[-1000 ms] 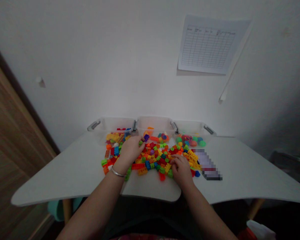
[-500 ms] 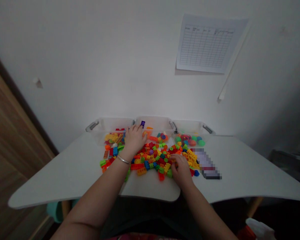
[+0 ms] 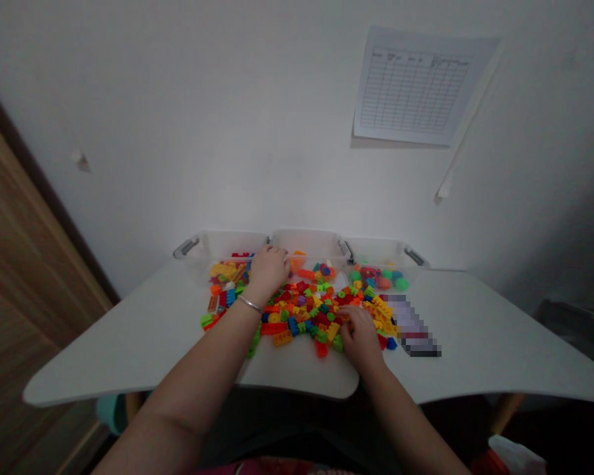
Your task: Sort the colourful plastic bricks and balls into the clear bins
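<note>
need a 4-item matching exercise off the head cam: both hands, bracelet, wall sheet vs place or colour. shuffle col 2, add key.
Column 1
1. Left hand
2. Right hand
3. Bracelet
4. Printed sheet

Column 2
A. At the right part of the brick pile
B. High on the white wall
C. By the row of clear bins, where the left and middle ones meet
D. Silver-coloured, worn on one arm

Pairs: 1-C, 2-A, 3-D, 4-B
</note>
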Motion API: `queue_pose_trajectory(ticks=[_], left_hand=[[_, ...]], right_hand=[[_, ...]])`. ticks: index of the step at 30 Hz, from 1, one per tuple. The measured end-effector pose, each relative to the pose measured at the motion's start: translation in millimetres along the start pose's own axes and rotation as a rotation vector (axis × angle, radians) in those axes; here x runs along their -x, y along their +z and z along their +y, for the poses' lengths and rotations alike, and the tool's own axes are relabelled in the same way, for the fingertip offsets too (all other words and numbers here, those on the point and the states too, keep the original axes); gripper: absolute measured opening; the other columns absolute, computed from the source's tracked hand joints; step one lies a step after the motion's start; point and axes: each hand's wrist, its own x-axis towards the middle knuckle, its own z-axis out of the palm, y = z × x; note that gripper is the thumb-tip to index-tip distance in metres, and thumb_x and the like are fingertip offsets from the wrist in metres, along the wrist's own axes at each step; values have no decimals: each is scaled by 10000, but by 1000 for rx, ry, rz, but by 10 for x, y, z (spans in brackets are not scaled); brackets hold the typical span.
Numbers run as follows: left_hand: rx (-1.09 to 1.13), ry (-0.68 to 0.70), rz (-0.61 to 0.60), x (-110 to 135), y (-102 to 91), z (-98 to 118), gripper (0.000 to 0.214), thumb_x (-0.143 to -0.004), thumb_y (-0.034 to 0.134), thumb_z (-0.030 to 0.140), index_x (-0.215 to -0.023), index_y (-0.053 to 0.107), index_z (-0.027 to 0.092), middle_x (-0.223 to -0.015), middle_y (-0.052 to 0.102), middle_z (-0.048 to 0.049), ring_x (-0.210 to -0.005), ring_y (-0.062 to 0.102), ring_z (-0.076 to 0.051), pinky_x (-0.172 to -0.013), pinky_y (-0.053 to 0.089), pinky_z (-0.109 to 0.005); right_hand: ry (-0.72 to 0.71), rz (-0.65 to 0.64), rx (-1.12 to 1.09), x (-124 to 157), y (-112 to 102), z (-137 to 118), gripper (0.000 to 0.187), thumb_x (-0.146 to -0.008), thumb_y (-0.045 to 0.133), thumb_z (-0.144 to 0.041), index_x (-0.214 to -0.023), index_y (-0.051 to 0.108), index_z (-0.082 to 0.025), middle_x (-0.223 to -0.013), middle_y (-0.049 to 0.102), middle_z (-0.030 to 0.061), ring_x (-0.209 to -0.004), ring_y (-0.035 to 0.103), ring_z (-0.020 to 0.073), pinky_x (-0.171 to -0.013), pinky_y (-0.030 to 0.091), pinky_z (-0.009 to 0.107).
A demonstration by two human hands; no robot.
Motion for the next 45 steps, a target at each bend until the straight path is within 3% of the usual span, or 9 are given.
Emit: queue_pose_trajectory(ticks=[5,10,14,18,22,25,29,45], left_hand=[[18,54,-43,17,-32,-38,364,-870,470,253,-1174,632,133,-1203,662,-121,-1203,514,-253,-1050,370,-381],[179,91,-41,100,-161,-96,456,-869,488,248,-1320,533,193,-1448,487,-68,-1281,481,-203,-1111,335,-367],[321,-24,150,280,-244,-107,345,-875,466,226,-1173,634,187,-1260,635,-71,-1154,570,-206,-1035,427,-368],[344,32,282,454,-190,-92,269,-882,444,203,-991,689,187,-1027,698,-65,-990,622,-195,-921,490,-341],[230,129,141,514,-52,-125,250,-864,482,195,-976,705,192,-1050,705,-75,-991,630,-226,-917,492,-381],[198,70,-45,525,51,-164,305,-881,462,192,-1096,677,184,-1203,666,-94,-1113,598,-234,-995,451,-383],[185,68,-234,552,160,-176,309,-874,498,209,-1138,659,199,-1215,665,-86,-1071,625,-220,-947,471,-334],[97,67,-240,539,281,-158,467,-895,426,156,-1357,489,189,-1177,644,-123,-1090,581,-229,-971,435,-360]], right_hand=[[5,-10,-1,-5,-10,-10,257,-778,440,-83,-909,623,-208,-1024,678,88,-1003,595,258,-920,457,478],[12,-14,11,-2,-21,-13,272,-765,445,-82,-926,626,-205,-1032,678,93,-1014,594,267,-933,451,489],[12,-8,9,5,-22,-15,271,-767,443,-86,-927,628,-205,-1039,676,92,-1024,591,264,-948,443,489],[-2,-3,9,7,-15,-10,260,-772,441,-89,-927,618,-200,-1030,678,94,-1009,595,259,-934,449,475],[-5,-14,14,4,-15,-3,249,-784,440,-93,-927,613,-201,-1038,678,94,-1015,594,259,-931,452,467],[-2,-18,16,3,-20,-3,255,-778,442,-89,-928,614,-202,-1042,678,95,-1021,593,261,-933,451,467],[4,-16,5,2,-21,-9,260,-770,443,-90,-928,620,-197,-1039,679,98,-1016,594,263,-930,453,468],[13,-18,4,12,-5,4,274,-757,447,-84,-938,617,-202,-1033,674,92,-1013,594,257,-915,464,450]])
